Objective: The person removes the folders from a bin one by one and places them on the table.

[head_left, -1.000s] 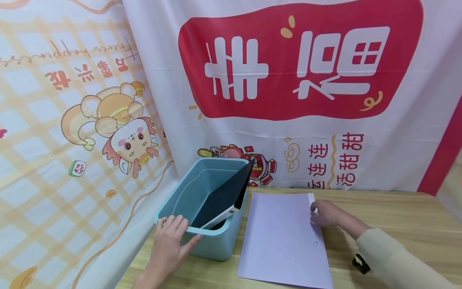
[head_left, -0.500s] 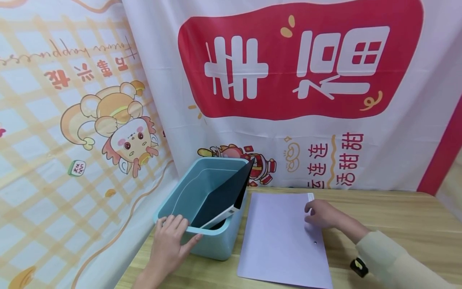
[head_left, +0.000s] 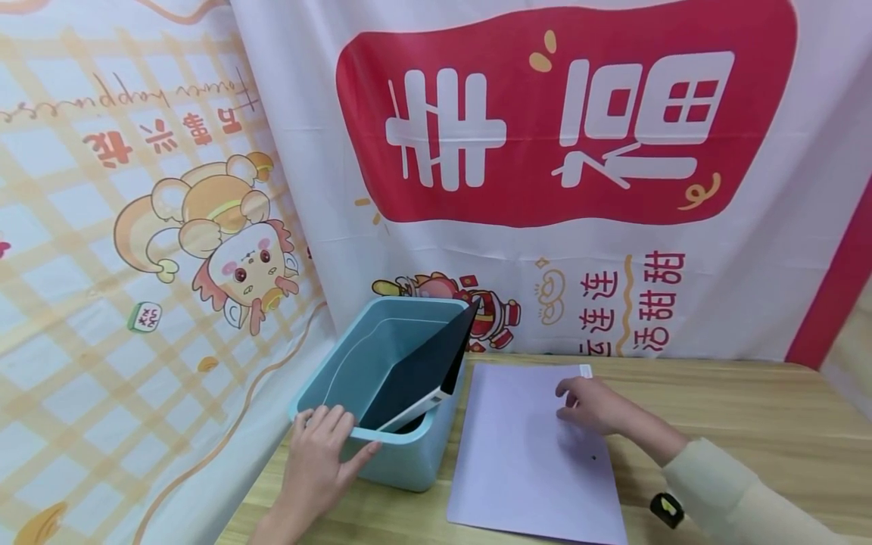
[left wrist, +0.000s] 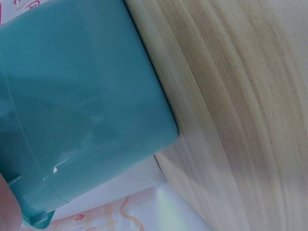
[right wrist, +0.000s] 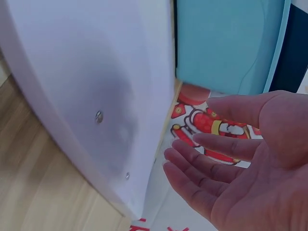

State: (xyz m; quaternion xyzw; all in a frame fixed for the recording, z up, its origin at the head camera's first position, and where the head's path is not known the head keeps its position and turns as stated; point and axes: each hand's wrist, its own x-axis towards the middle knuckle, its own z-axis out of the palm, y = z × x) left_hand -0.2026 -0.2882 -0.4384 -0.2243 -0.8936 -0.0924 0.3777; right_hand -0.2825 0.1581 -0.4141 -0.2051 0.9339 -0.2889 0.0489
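My left hand [head_left: 318, 462] grips the near rim of a teal bin [head_left: 402, 469], fingers over the edge and thumb along the outside. A dark folder with a white spine [head_left: 412, 411] leans inside the bin, one corner rising above the right rim. Right of the bin a light purple folder [head_left: 524, 454] lies flat on the table. Above its upper right part hovers my right hand [head_left: 596, 407], holding nothing. In the right wrist view the fingers of this hand [right wrist: 250, 154] are loosely extended beside the purple folder [right wrist: 72, 62].
A small black item with a yellow mark [head_left: 667, 510] lies on the wooden table [head_left: 736, 393] near my right sleeve. Behind the table hangs a white cloth with a red panel [head_left: 524, 204]; a checked cloth [head_left: 82, 250] covers the left side.
My right hand has let go of the purple folder's upper right edge and moved left over its surface. The left hand stays on the bin rim.
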